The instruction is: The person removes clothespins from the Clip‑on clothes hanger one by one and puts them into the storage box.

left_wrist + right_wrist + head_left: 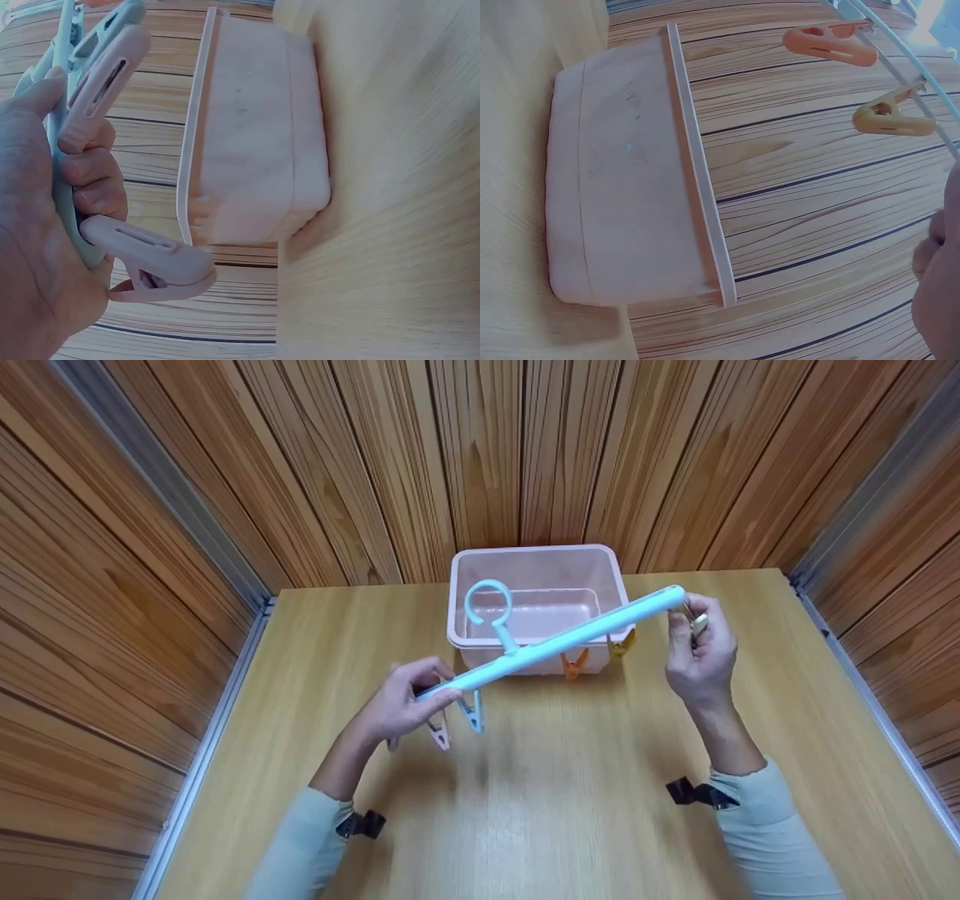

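A light blue clip hanger point(570, 639) is held up at a slant, its right end higher and its hook upward. My left hand point(405, 701) grips the lower left end, thumb along the bar. Near that hand hang a pale blue clip point(472, 712) and a pink clip point(439, 733); a second pink clip point(154, 255) shows in the left wrist view. At the raised end my right hand point(703, 656) pinches a pale clip point(699, 625) between thumb and fingers. Between the hands dangle an orange clip point(574, 664) and a yellow clip point(622, 643).
Behind the hanger, a pale pink plastic bin point(536, 552) stands at the back of the wooden table point(525, 810). Wood-panelled walls point(397, 472) rise at the back and both sides, with grey metal strips in the corners.
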`<state>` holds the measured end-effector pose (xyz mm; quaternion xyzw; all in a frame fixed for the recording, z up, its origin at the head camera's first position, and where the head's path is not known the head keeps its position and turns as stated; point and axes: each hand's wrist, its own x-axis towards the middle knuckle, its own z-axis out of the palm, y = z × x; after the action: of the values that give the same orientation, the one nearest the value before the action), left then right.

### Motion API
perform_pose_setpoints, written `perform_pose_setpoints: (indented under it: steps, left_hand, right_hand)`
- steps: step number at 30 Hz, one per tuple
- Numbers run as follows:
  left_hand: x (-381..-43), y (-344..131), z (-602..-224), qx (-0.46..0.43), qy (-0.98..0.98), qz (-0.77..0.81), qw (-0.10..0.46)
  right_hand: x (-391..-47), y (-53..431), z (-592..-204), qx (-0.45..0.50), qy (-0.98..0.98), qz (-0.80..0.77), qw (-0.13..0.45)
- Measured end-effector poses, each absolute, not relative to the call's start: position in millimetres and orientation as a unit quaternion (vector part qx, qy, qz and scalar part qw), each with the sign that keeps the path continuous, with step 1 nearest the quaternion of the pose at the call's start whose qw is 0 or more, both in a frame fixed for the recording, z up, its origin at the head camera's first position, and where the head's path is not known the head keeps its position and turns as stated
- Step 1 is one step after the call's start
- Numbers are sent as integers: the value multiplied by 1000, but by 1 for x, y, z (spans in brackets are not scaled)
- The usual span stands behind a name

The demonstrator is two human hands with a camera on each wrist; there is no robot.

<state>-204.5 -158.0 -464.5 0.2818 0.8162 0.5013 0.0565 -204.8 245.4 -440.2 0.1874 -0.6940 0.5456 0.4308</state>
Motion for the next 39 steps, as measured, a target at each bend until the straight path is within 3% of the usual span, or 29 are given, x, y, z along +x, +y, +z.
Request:
perform_pose_setpoints:
  steps: [9,19,27,39]
  left_hand:
    - [-208,-158,-458,284,820,494,55]
    - [-207,-159,-456,275,829,485,51]
    - [-209,-160,-454,301,800,520,-7]
    - [-208,-165,-449,292,789,539,-44]
  right_hand:
    - [-206,250,-437,271,-629,666,297]
    - [-208,253,-434,283,-627,669,282]
    - [-209,253,-436,273,-629,670,285]
    - [-215,256,-442,259,-664,645,273]
